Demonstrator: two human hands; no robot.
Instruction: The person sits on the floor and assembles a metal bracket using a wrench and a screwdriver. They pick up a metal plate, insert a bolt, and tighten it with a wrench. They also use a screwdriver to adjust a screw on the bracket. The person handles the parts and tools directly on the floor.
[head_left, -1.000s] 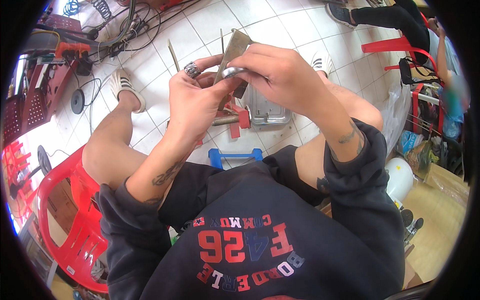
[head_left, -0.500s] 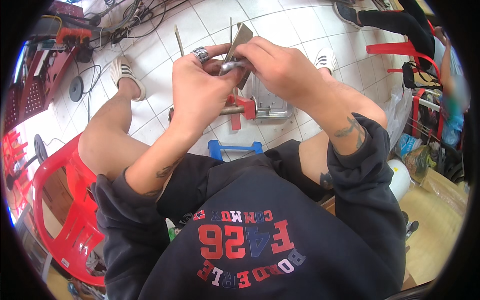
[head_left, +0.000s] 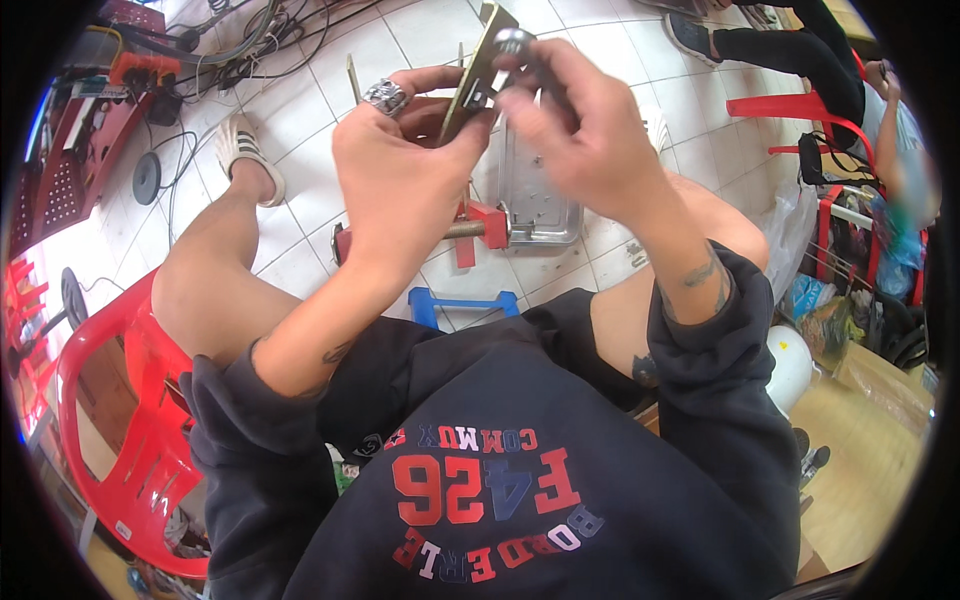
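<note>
While the person sits on a red plastic chair [head_left: 120,440] above a white tiled floor [head_left: 300,110], the head view shows both hands raised in front of the chest. The left hand [head_left: 400,175], with a large silver ring [head_left: 386,96] on one finger, is closed around a flat brass-coloured metal plate [head_left: 478,62] that stands tilted, its upper end near the top edge of the picture. The right hand [head_left: 580,130] pinches a rounded silver metal part [head_left: 512,44] against the upper face of that plate, fingers pressed together on it; how the part joins the plate is hidden by the fingers. Below the hands, on the floor between the knees, lie a red clamp-like tool [head_left: 470,228], a shallow steel tray [head_left: 535,195] just beside it and a small blue stool [head_left: 465,305]. Cables [head_left: 215,50] lie at upper left. Another person's dark-trousered leg [head_left: 790,45] shows at upper right, near a red chair frame [head_left: 800,115].
</note>
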